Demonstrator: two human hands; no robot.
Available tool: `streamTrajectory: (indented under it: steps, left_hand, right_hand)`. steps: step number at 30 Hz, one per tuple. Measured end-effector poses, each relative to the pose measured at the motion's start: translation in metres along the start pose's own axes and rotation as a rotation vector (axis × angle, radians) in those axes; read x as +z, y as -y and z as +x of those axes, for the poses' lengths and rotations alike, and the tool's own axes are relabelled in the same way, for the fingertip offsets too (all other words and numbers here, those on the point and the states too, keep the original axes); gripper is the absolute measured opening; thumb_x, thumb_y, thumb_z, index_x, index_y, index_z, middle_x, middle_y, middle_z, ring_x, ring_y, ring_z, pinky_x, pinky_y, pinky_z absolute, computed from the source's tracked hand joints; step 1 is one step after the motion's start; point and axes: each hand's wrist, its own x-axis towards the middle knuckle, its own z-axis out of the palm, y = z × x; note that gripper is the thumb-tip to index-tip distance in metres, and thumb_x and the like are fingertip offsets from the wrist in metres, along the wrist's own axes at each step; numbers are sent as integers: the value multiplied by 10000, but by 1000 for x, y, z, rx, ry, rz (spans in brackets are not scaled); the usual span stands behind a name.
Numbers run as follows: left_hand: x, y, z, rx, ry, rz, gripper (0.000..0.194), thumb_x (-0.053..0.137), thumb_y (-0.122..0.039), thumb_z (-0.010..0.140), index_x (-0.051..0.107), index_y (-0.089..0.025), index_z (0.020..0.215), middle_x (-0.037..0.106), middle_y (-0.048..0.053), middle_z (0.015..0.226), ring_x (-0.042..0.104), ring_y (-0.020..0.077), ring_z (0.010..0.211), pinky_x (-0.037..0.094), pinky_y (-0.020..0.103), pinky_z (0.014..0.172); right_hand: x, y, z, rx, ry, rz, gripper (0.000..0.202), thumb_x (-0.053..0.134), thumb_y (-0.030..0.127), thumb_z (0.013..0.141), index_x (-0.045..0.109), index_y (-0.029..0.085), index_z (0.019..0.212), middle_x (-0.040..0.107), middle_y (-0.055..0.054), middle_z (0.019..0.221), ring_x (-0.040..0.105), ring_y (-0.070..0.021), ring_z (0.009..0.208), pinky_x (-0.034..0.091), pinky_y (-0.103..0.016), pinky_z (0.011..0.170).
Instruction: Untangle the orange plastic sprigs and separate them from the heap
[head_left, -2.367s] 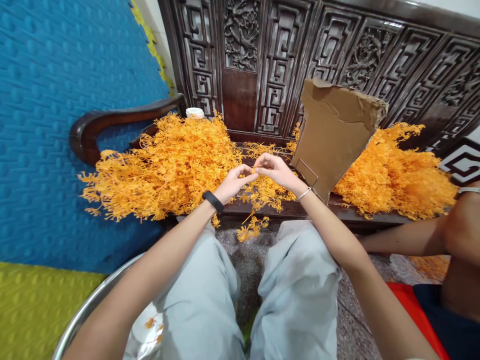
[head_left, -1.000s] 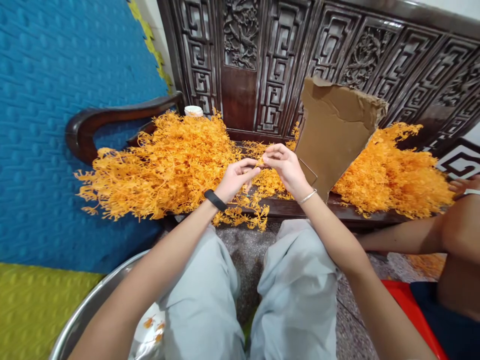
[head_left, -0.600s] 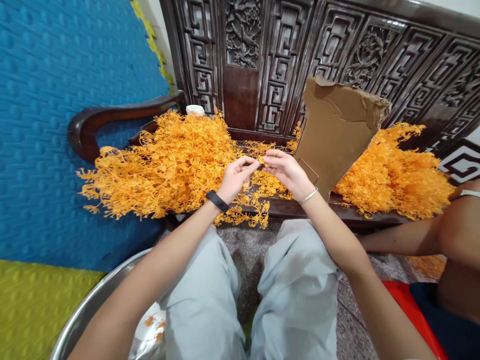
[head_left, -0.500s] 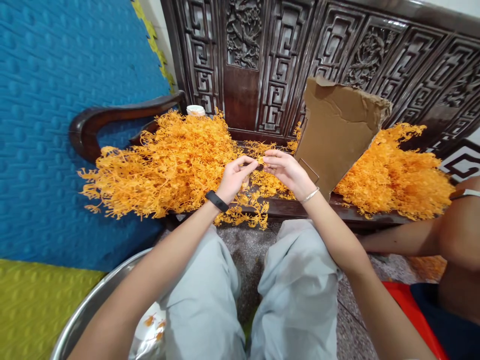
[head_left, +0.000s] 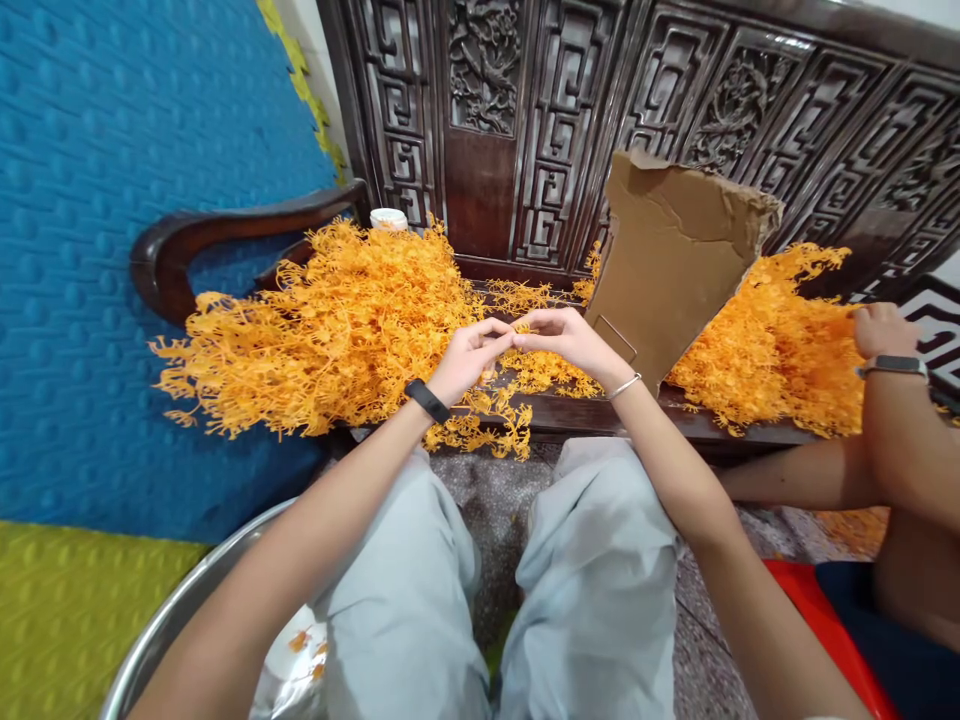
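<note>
My left hand (head_left: 471, 358), with a black band at the wrist, is closed in a pinch above the bench. Its fingertips meet those of my right hand (head_left: 566, 342), which wears a thin bracelet and is also pinched. A small orange piece (head_left: 523, 328) shows at the fingers of my right hand; what lies between the left fingertips is too small to name. A big heap of orange plastic sprigs (head_left: 337, 330) spreads just left of my left hand. Looser orange sprigs (head_left: 546, 370) lie under and behind both hands.
A brown cardboard piece (head_left: 667, 260) stands upright on the dark carved bench (head_left: 480, 190). Beyond it lies another orange heap (head_left: 765, 350), with a person's hand (head_left: 885, 330) at its right side. A white container (head_left: 388, 218) is behind the left heap. A metal basin (head_left: 172, 610) sits lower left.
My right hand has closed from spread fingers to a pinch and moved against my left fingertips. The other person's hand has come into view at the right heap.
</note>
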Motion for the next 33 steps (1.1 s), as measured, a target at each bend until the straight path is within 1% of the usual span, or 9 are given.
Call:
streamTrajectory:
  steps: [5, 9, 13, 15, 17, 20, 22, 28, 33]
  left_hand:
    - [0, -3, 0, -51, 3, 25, 186, 632, -345, 760, 620, -165, 718, 374, -81, 360, 323, 46, 301, 261, 185, 306]
    - [-1, -3, 0, -61, -13, 29, 193, 625, -342, 769, 641, -158, 715, 373, -79, 347, 317, 43, 290, 239, 185, 306]
    - [-1, -3, 0, -49, -11, 20, 217, 618, -356, 774, 646, -151, 709, 361, -79, 349, 315, 42, 296, 236, 185, 314]
    - [-1, -3, 0, -49, -6, 18, 220, 615, -354, 775, 638, -148, 701, 360, -78, 353, 315, 42, 300, 240, 186, 317]
    - [-1, -4, -1, -43, 10, 25, 224, 622, -348, 768, 616, -147, 669, 388, -70, 380, 332, 39, 316, 249, 183, 324]
    - [-1, -4, -2, -38, 58, 37, 263, 627, -364, 764, 573, -150, 622, 401, -64, 406, 348, 34, 338, 270, 179, 343]
    - [-2, -4, -2, -42, 87, 36, 284, 625, -381, 765, 556, -151, 613, 384, -68, 402, 343, 32, 342, 274, 176, 352]
    - [0, -6, -3, -90, 127, -20, 304, 625, -385, 759, 508, -161, 590, 355, -76, 405, 345, 34, 342, 280, 180, 350]
    - [6, -10, -1, -117, 87, -166, 306, 615, -331, 754, 469, -156, 550, 382, -66, 475, 372, 24, 340, 278, 191, 342]
  right_hand:
    - [4, 1, -1, -88, -163, -70, 255, 760, 377, 627, 660, 157, 708, 663, -25, 711, 607, -140, 674, 495, -304, 682]
    - [10, 3, -2, -76, -274, -143, 305, 766, 410, 607, 602, 153, 606, 636, -30, 637, 571, -133, 588, 460, -297, 601]
    - [13, 6, -4, -81, -330, -196, 327, 751, 421, 628, 573, 151, 582, 612, -27, 619, 542, -122, 575, 438, -294, 597]
    - [11, 7, -4, -96, -295, -185, 321, 747, 419, 636, 570, 153, 604, 604, -15, 632, 535, -115, 591, 440, -288, 612]
    - [7, 6, -4, -89, -205, -141, 304, 746, 408, 641, 578, 154, 649, 604, -5, 659, 540, -108, 617, 447, -279, 629]
    - [0, 3, -2, 1, -55, -47, 288, 739, 393, 654, 600, 149, 720, 616, -4, 694, 561, -104, 655, 465, -273, 660]
    - [-4, -1, -1, 58, 3, 10, 283, 737, 381, 659, 610, 142, 740, 625, -5, 698, 575, -102, 667, 480, -274, 682]
    - [-7, -13, 2, 74, 41, 140, 279, 749, 361, 654, 588, 137, 696, 648, -6, 674, 609, -102, 662, 502, -270, 697]
    - [-2, -8, 2, 117, 95, 317, 312, 754, 372, 647, 527, 160, 678, 631, 7, 648, 602, -109, 606, 506, -274, 630]
